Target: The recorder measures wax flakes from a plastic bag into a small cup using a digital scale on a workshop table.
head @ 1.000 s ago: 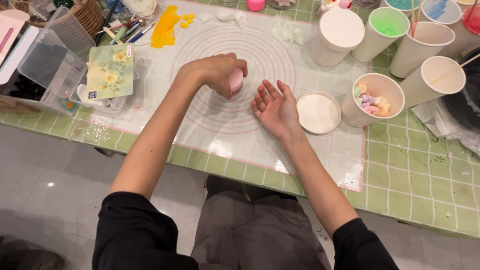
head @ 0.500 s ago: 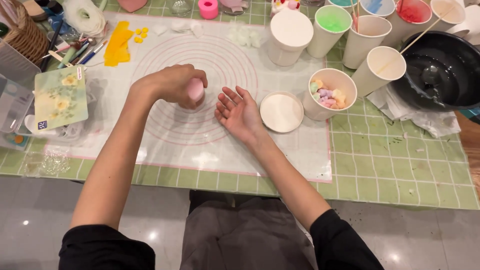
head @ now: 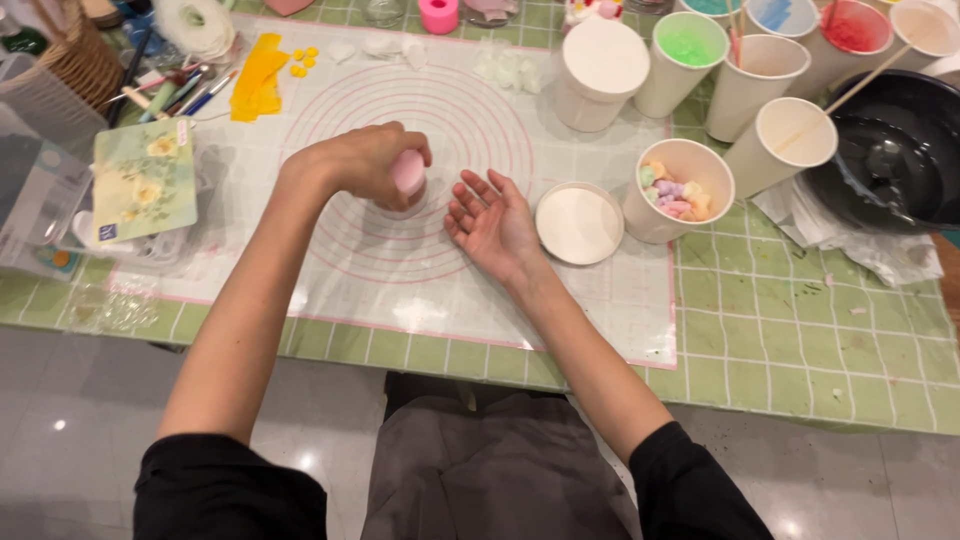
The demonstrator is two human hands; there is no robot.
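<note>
Both hands are over the mat [head: 600, 300]: I see my left hand [head: 355, 160] with fingers clamped on a pink mould [head: 407, 172] pressed onto its centre. My right hand [head: 492, 215] lies palm-up, fingers apart, empty; unmoulding looks unfinished, judging by the grip

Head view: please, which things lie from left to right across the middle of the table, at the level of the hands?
Floral card → left hand holding a pink lump → open right hand → white round lid → paper cup of pastel pieces → black bowl.
</note>
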